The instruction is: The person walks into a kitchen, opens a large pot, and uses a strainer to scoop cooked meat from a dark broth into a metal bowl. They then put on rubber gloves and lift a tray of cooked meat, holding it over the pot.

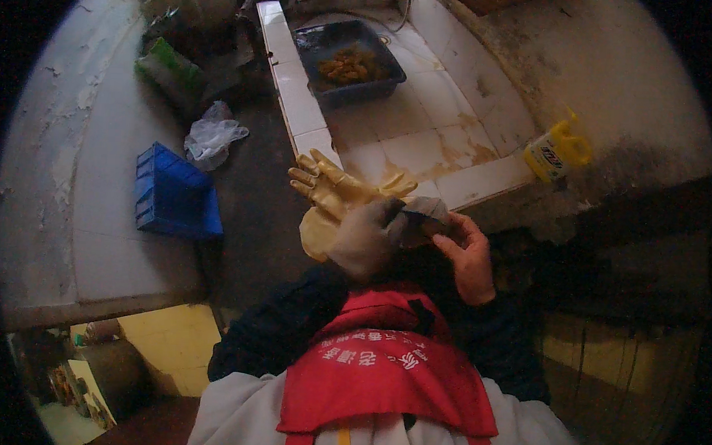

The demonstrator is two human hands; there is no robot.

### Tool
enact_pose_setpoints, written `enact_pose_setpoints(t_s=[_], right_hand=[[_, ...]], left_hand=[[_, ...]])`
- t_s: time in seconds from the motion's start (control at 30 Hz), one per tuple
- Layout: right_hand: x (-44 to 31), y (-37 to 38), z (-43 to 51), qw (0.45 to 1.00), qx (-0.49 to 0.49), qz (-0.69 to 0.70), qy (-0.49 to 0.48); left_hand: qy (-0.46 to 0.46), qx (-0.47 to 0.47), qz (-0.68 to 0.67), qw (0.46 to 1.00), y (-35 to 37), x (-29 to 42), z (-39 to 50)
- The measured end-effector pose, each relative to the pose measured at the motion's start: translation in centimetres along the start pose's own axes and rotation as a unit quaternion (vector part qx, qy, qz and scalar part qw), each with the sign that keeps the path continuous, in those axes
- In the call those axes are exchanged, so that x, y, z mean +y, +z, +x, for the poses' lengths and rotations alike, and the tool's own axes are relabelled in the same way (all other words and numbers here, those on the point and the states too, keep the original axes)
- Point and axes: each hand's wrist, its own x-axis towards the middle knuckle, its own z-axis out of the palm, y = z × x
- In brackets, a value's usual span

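Note:
My left hand point(364, 237), in a greyish work glove with dark patches near the fingertips, is at the front corner of a tiled sink. Yellow rubber gloves point(339, 189) stick out beyond it, their fingers spread; the left hand seems closed on them, though their hold is partly hidden. My bare right hand point(469, 256) pinches a grey fabric piece point(430, 208), perhaps another glove, between thumb and fingers just right of the left hand. Below both hands hangs the red apron point(385, 388), which bears white writing.
A dark plastic tub point(360, 93) with brown pieces stands in the white-tiled sink point(418, 136). On the right ledge is a yellow bottle point(555, 153). A blue crate point(177, 198), a clear plastic bag point(215, 136) and a green-and-white sack point(170, 72) are to the left.

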Motion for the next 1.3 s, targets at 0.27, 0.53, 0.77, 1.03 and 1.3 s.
enact_pose_setpoints(t_s=[0.27, 0.53, 0.77, 1.03, 1.3], right_hand=[[2.0, -1.2, 0.5, 0.968, 0.046, -0.19, -0.155], [6.3, -2.3, -0.4, 0.971, -0.177, -0.146, 0.071], [10.1, -6.9, 0.9, 0.996, -0.081, 0.037, -0.008], [5.4, -3.8, 3.9, 0.996, -0.087, -0.01, -0.029], [3.9, -1.6, 4.1, 0.988, -0.122, 0.084, 0.051]], left_hand=[[0.109, -0.02, 0.189, 0.976, 0.2, -3.4, 1.5], [0.365, -0.073, 0.425, 0.825, 6.1, -2.7, 0.0], [0.276, -0.259, 0.35, 0.857, 5.5, -0.3, -0.9], [0.385, -0.183, 0.308, 0.851, 7.6, -1.5, -0.8], [0.374, -0.273, 0.299, 0.834, 6.1, -1.6, -1.2]])
